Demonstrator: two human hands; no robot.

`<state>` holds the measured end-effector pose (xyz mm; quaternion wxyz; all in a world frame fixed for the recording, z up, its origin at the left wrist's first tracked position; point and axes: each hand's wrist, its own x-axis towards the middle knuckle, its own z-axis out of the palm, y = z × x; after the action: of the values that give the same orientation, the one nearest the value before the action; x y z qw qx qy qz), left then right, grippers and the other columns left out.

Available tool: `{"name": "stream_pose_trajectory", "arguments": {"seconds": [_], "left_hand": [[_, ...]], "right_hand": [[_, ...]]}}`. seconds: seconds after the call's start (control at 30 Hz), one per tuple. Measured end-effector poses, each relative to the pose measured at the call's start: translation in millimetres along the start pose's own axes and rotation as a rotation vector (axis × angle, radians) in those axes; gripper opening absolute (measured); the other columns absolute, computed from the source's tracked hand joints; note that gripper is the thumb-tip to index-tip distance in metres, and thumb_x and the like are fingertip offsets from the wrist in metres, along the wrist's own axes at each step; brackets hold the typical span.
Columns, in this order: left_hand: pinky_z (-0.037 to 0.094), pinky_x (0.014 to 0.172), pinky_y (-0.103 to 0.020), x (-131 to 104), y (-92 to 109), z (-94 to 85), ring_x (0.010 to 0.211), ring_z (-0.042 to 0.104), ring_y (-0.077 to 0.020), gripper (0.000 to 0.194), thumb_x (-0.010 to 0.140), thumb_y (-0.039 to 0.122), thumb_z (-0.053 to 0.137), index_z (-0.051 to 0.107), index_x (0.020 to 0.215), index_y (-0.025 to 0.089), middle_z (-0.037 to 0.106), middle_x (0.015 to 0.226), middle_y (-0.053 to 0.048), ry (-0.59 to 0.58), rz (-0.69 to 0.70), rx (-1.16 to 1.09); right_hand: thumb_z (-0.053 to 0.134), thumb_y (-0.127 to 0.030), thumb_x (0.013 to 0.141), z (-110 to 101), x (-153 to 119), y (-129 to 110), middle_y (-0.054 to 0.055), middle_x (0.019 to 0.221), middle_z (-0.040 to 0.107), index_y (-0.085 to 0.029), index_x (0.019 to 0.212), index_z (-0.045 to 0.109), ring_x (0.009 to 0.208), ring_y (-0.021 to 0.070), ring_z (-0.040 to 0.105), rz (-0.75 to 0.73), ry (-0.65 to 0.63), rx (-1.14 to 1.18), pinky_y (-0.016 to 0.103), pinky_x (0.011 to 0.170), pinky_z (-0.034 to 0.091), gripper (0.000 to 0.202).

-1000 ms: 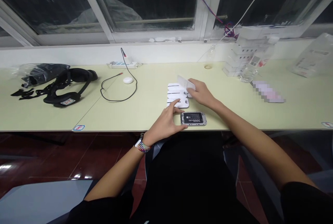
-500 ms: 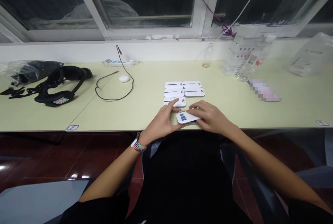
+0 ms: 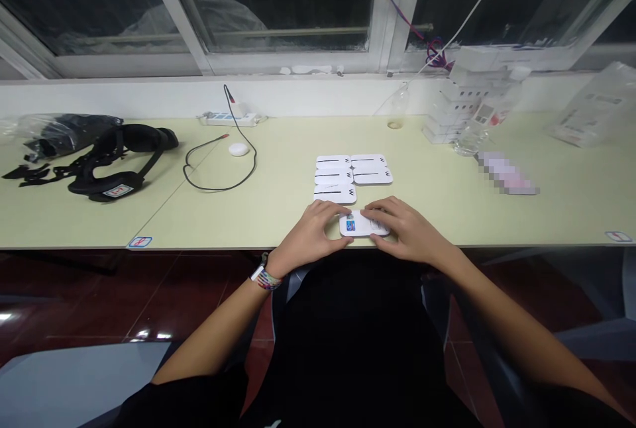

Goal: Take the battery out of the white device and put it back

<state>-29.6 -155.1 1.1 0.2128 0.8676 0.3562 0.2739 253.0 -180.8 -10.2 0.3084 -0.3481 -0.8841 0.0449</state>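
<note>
A white rounded-corner card [image 3: 364,224] with a small blue printed patch lies printed side up near the table's front edge. It seems to rest on a stack or something of the same size, whose edge barely shows. My left hand [image 3: 314,232] grips its left end, fingertips at the far edge and thumb at the near edge. At the right end, my right hand [image 3: 410,229] holds it likewise, with fingers curled over the far side and thumb in front. Just beyond my hands, several white cards [image 3: 334,193] with a black line and a "W" mark lie in two columns.
A black headset [image 3: 106,183] and a black cable [image 3: 218,189] lie to the left, with a round white object [image 3: 238,149] beside the cable. To the right are a blurred-out flat item [image 3: 507,173], a plastic bottle [image 3: 479,130] and white boxes [image 3: 442,113].
The card sat skewed and raised over a darker gap; now it lies flat and lined up. My left fingers have come down onto its left end, and my right hand has straightened around the right.
</note>
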Motion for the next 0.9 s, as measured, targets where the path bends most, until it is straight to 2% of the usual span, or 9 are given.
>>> {"name": "stream_pose_trajectory", "arguments": {"seconds": [0.1,0.2,0.33,0.5,0.6,0.67,0.73,0.8,0.9], "left_hand": [[0.050,0.117,-0.053,0,2,0.4,0.130,0.062,-0.0310,0.038,0.097,0.033,0.081,0.068,0.132,0.027,0.072,0.136,-0.006,0.018,0.040,0.016],[0.052,0.114,-0.051,-1,3,2.1,0.128,0.063,-0.0311,0.035,0.098,0.031,0.078,0.067,0.131,0.025,0.073,0.134,-0.007,0.041,0.085,0.048],[0.052,0.109,-0.051,-2,3,8.2,0.124,0.063,-0.0324,0.034,0.104,0.035,0.073,0.065,0.134,0.022,0.074,0.133,-0.010,0.046,0.130,0.184],[0.052,0.104,-0.052,0,6,15.3,0.120,0.064,-0.0351,0.033,0.114,0.036,0.058,0.064,0.140,0.017,0.074,0.133,-0.015,0.034,0.204,0.415],[0.053,0.102,-0.052,0,9,13.8,0.121,0.065,-0.0349,0.034,0.112,0.025,0.057,0.063,0.146,0.019,0.075,0.132,-0.015,0.005,0.203,0.430],[0.053,0.105,-0.054,-1,8,12.0,0.126,0.065,-0.0349,0.042,0.110,0.016,0.056,0.061,0.151,0.022,0.074,0.140,-0.014,-0.004,0.200,0.393],[0.053,0.112,-0.057,-3,5,10.8,0.136,0.064,-0.0345,0.048,0.109,0.012,0.055,0.058,0.156,0.024,0.070,0.151,-0.012,0.013,0.211,0.312],[0.054,0.117,-0.057,-4,1,10.2,0.143,0.063,-0.0316,0.053,0.109,0.011,0.054,0.055,0.159,0.027,0.067,0.158,-0.011,0.018,0.231,0.198],[0.061,0.111,-0.053,-6,-2,9.0,0.134,0.072,-0.0272,0.053,0.109,0.010,0.051,0.056,0.158,0.030,0.074,0.146,-0.009,-0.004,0.241,0.098]], "right_hand": [[0.071,-0.029,0.102,-2,-4,-1,0.018,0.138,0.063,-0.027,0.153,0.061,0.124,0.0355,0.068,0.004,0.022,-0.015,0.055,0.097,0.065,0.052],[0.070,-0.028,0.102,-6,-9,-1,0.017,0.132,0.065,-0.027,0.160,0.055,0.115,0.0338,0.071,0.019,0.017,-0.028,0.051,0.089,0.068,0.059],[0.067,-0.023,0.103,-7,-12,3,0.016,0.132,0.068,-0.031,0.174,0.035,0.114,0.0343,0.073,0.003,0.028,-0.060,0.050,0.088,0.069,0.079],[0.063,-0.017,0.103,-5,-15,9,0.010,0.117,0.071,-0.037,0.181,0.014,0.100,0.0308,0.074,0.009,0.023,-0.044,0.048,0.083,0.070,0.095],[0.064,-0.017,0.102,-6,-16,9,0.007,0.115,0.074,-0.041,0.181,0.008,0.102,0.0292,0.076,0.025,0.048,0.029,0.048,0.089,0.070,0.100],[0.066,-0.017,0.102,-7,-16,7,0.007,0.120,0.076,-0.041,0.182,0.005,0.107,0.0296,0.078,0.056,0.068,0.064,0.049,0.092,0.071,0.103],[0.065,-0.017,0.103,-8,-16,5,0.009,0.136,0.076,-0.040,0.181,0.012,0.122,0.0316,0.077,0.066,0.072,0.084,0.053,0.100,0.069,0.097],[0.060,-0.015,0.106,-8,-17,4,0.009,0.150,0.073,-0.039,0.177,0.034,0.135,0.0311,0.073,0.028,0.058,0.117,0.055,0.110,0.067,0.080],[0.056,-0.015,0.109,-12,-17,1,0.004,0.147,0.077,-0.037,0.160,0.062,0.132,0.0266,0.076,-0.018,0.029,0.177,0.051,0.111,0.068,0.055]]}}
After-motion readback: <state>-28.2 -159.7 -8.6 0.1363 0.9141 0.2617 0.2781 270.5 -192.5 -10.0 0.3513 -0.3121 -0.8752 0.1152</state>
